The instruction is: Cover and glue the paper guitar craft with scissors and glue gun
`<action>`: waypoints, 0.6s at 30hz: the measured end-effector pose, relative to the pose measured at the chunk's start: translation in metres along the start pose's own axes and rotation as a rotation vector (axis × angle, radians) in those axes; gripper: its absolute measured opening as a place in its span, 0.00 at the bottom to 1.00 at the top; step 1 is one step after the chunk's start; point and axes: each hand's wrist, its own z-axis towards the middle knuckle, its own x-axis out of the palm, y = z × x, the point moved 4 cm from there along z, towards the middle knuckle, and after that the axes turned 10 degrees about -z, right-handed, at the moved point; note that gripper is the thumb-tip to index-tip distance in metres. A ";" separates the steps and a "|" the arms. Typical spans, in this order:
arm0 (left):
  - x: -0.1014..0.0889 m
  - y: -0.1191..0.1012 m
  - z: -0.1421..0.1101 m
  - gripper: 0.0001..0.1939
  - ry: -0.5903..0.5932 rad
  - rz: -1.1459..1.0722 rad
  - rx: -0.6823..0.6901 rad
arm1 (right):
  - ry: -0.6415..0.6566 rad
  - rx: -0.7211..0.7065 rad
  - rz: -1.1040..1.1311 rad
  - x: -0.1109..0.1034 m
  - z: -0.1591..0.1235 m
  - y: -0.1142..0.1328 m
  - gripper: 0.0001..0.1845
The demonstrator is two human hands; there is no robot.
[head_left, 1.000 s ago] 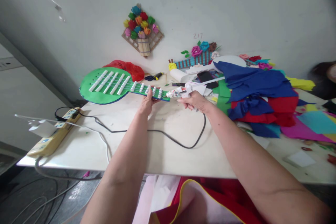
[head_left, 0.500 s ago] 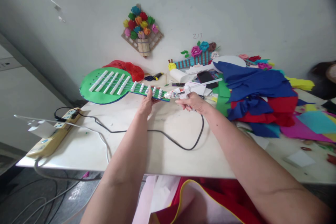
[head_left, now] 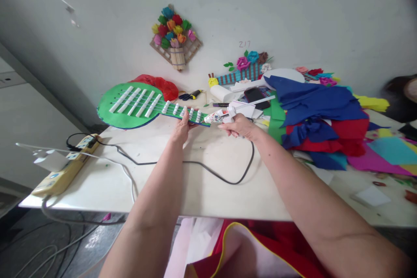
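My left hand (head_left: 183, 127) is closed around the neck of a green paper craft lute (head_left: 133, 106), with white paper bars and strings across its round body and short white rolls along its neck. In my right hand (head_left: 237, 126) is a white hot glue gun (head_left: 232, 113), a glue stick standing out of its back. Its paint-speckled nozzle end points left, at the tip of the lute's neck; whether it touches there I cannot tell. A black cord (head_left: 208, 168) loops from the gun's side across the table.
A power strip (head_left: 70, 165) with a white plug lies at the table's left. Behind the lute are a red bag (head_left: 156, 86) and pliers (head_left: 192, 95). A phone (head_left: 257, 97), white paper and blue cloth-like sheets (head_left: 316, 100) pile up at the right.
The two hands, the lute and the glue gun hold nearly the same places. The view has shifted very slightly.
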 end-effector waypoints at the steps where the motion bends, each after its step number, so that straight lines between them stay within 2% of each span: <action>1: 0.000 0.000 0.000 0.22 -0.002 -0.003 0.000 | -0.006 0.007 -0.007 0.000 0.000 0.000 0.12; 8: -0.001 0.000 0.001 0.23 0.000 -0.022 0.004 | -0.025 0.025 0.002 -0.002 -0.003 0.004 0.13; 18: 0.000 -0.002 -0.001 0.22 0.006 -0.042 0.022 | -0.019 -0.036 0.114 -0.003 -0.004 0.008 0.15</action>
